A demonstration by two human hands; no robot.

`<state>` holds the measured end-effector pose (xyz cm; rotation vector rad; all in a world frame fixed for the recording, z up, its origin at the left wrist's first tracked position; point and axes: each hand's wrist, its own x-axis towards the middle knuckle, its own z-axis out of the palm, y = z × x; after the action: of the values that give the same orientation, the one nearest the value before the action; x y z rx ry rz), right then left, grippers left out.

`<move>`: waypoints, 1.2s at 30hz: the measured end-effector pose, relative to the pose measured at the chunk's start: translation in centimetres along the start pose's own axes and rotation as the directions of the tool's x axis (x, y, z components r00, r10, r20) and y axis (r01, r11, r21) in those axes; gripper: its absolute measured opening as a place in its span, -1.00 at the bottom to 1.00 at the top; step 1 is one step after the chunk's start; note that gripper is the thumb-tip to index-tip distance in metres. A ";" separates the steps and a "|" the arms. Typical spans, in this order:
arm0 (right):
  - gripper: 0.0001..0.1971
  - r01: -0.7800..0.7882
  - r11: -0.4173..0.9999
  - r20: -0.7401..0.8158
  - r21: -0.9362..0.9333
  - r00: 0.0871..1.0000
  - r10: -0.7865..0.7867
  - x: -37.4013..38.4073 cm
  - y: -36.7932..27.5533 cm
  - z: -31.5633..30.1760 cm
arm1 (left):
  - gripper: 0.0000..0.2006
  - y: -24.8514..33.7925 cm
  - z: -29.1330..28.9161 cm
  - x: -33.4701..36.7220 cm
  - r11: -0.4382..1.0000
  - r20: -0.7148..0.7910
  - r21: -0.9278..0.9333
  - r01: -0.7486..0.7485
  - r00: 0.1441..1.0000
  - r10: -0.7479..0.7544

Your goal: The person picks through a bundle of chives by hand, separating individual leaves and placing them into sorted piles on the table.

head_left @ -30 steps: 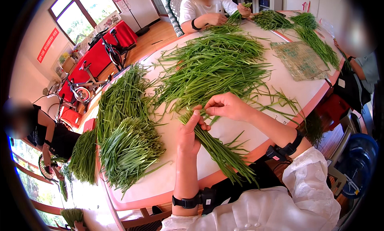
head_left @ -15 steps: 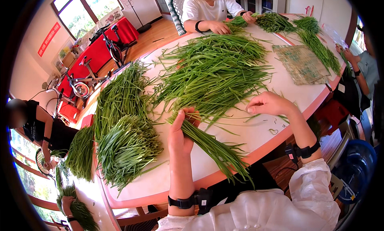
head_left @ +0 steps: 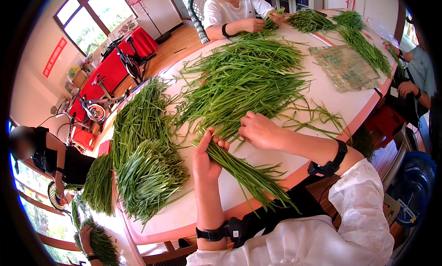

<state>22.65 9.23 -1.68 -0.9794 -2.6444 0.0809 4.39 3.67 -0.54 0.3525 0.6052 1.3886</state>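
The left hand (head_left: pixel 208 161) wraps thumb and fingers around a bundle of green stems (head_left: pixel 246 174), close to its upper end. From that grip the bundle slants toward four o'clock, its loose tips hanging past the rim of the bench (head_left: pixel 182 215). If the hold slackens, stems could well slide out that way and drop, since nothing supports the lower end.

The right hand (head_left: pixel 260 130), at two o'clock from the left, has its fingers curled together near the bottom edge of a large heap (head_left: pixel 248 77); I cannot tell whether it pinches a stem. The heap's strands cross, so pulling one could drag neighbours along or snap it. Stray stems (head_left: pixel 317 116) at three o'clock from the right hand could snag on the forearm strap (head_left: pixel 329 162) in a sideways sweep. Too tight a squeeze might bruise the bundle.
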 end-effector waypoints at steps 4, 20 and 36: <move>-0.87 -0.075 0.942 -0.006 0.327 0.997 0.082 1.0 0.9 -0.6 | -0.85 0.0 0.2 -0.1 1.000 -0.047 0.016 -0.021 0.999 0.021; -0.76 -0.344 0.393 0.338 0.853 0.937 0.087 1.3 -0.9 -2.9 | -0.78 -0.6 -0.8 -0.3 0.975 -0.047 0.223 0.018 0.999 -0.007; -0.79 -0.477 0.475 0.288 0.739 0.862 0.416 -8.4 7.5 -6.1 | -0.82 -0.1 -1.5 0.2 0.998 -0.087 -0.019 -0.059 0.995 0.058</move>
<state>35.21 9.23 0.54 -1.2629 -1.9014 1.3230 3.56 3.67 -1.86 0.2958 0.6545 1.4714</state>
